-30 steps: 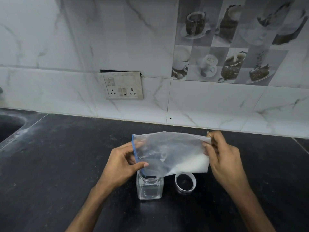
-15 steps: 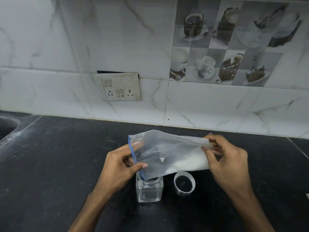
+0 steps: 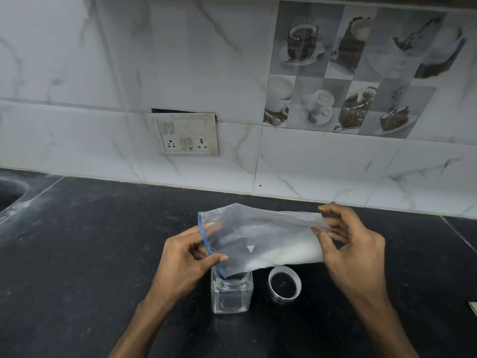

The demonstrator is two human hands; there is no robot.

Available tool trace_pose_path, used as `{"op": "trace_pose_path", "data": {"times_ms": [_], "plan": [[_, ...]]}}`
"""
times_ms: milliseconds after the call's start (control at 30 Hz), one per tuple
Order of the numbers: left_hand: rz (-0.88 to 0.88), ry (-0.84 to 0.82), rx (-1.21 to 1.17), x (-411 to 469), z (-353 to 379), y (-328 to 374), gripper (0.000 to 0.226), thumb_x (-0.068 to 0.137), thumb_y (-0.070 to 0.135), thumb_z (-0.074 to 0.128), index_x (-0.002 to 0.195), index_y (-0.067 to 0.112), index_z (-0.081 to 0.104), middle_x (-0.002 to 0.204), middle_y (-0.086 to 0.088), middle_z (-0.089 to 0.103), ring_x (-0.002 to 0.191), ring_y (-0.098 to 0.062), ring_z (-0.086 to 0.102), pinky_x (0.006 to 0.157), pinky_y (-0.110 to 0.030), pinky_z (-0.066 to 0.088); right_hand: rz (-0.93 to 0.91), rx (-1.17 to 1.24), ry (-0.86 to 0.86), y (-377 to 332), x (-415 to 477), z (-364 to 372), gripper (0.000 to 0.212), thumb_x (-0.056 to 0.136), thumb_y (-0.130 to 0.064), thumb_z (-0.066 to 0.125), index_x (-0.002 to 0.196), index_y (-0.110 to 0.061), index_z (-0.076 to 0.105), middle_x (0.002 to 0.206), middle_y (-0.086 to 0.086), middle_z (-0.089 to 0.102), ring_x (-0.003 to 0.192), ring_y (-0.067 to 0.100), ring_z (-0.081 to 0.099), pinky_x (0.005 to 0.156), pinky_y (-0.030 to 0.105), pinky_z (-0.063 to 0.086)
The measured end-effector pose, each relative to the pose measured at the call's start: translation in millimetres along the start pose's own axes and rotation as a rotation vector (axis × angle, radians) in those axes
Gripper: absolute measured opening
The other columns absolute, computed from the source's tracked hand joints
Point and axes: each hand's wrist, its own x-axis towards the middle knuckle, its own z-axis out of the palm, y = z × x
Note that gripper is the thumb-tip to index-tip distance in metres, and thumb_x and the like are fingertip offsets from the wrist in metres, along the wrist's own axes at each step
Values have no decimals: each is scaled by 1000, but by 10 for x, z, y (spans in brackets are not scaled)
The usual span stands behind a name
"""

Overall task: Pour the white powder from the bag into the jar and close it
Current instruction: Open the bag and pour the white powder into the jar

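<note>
A clear plastic zip bag with a blue zip edge lies sideways in the air over the counter. White powder sits along its lower right side. My left hand pinches the bag's open blue-edged mouth, which dips into the neck of a clear square jar standing on the counter. My right hand grips the bag's closed far end, held a little higher. The jar's round lid lies upside down on the counter just right of the jar.
The black stone counter runs to a white marble-tiled wall with a socket panel. A sink edge shows at far left. A scrap of something pale pokes in at the right edge.
My right hand has lifted the bag's closed end slightly and the powder has slid a little toward the mouth. The bag's mouth stays in the jar neck.
</note>
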Motion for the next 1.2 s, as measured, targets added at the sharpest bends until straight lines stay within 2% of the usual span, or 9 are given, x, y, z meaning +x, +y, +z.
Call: {"op": "trace_pose_path", "data": {"times_ms": [233, 367, 433, 533, 667, 833, 933, 1067, 1200], "plan": [[-30, -20, 14, 0, -9, 17, 61, 60, 11, 94, 116, 27, 73, 94, 11, 75, 50, -2, 55, 55, -17, 56, -10, 28, 19, -54, -36, 5, 60, 78, 12, 76, 123, -24, 58, 93, -23, 64, 91, -11, 67, 80, 3, 50], [-17, -27, 15, -14, -13, 44, 61, 60, 11, 94, 113, 31, 71, 86, 17, 74, 51, 0, 54, 52, -8, 48, -6, 37, 72, -24, -36, 12, 53, 76, 14, 75, 119, -15, 63, 91, -23, 65, 89, -11, 68, 79, 4, 51], [-27, -15, 26, -22, -10, 41, 59, 60, 13, 94, 111, 33, 72, 79, 9, 74, 50, 0, 53, 51, -9, 48, -16, 33, 61, -46, -38, 13, 54, 77, 15, 74, 118, -18, 62, 94, -25, 64, 89, -12, 67, 80, 4, 51], [-35, -4, 26, -20, -2, 19, 52, 60, 15, 94, 103, 35, 74, 87, -5, 77, 51, -2, 56, 52, -13, 52, -26, 28, 77, -40, -48, 15, 50, 76, 15, 75, 118, -11, 64, 94, -24, 64, 90, -16, 65, 81, 4, 50], [-35, 3, 34, -32, 20, 5, 51, 58, 17, 94, 106, 22, 78, 77, -1, 74, 51, 0, 56, 50, -9, 48, -51, 14, 72, -61, -54, 31, 50, 76, 15, 75, 119, -9, 64, 90, -23, 63, 90, -16, 65, 82, 4, 50], [-35, 12, 50, -42, 8, 8, 44, 58, 27, 92, 100, 21, 80, 81, -10, 75, 51, -3, 52, 49, -16, 50, -52, 26, 59, -61, -53, 30, 51, 77, 15, 74, 121, -9, 62, 93, -25, 63, 90, -16, 65, 82, 4, 50], [-24, 19, 38, -38, 5, 11, 51, 59, 18, 94, 104, 33, 74, 87, -16, 76, 52, -3, 52, 50, -16, 52, -45, 31, 72, -56, -32, 29, 51, 78, 13, 75, 122, -9, 62, 91, -23, 63, 90, -14, 66, 82, 4, 50], [-41, 15, 28, -45, 13, 22, 52, 59, 18, 93, 108, 27, 76, 90, -17, 76, 51, -4, 52, 52, -27, 57, -36, 45, 80, -61, 10, 16, 53, 79, 12, 75, 122, -15, 61, 92, -22, 66, 90, -6, 69, 81, 6, 52], [-37, 5, 60, -49, 29, 13, 49, 59, 19, 94, 105, 19, 78, 82, -13, 75, 52, -2, 53, 50, -18, 53, -34, 46, 64, -71, -4, 36, 54, 79, 13, 74, 122, -17, 61, 90, -20, 66, 90, -8, 68, 81, 6, 52]]}}
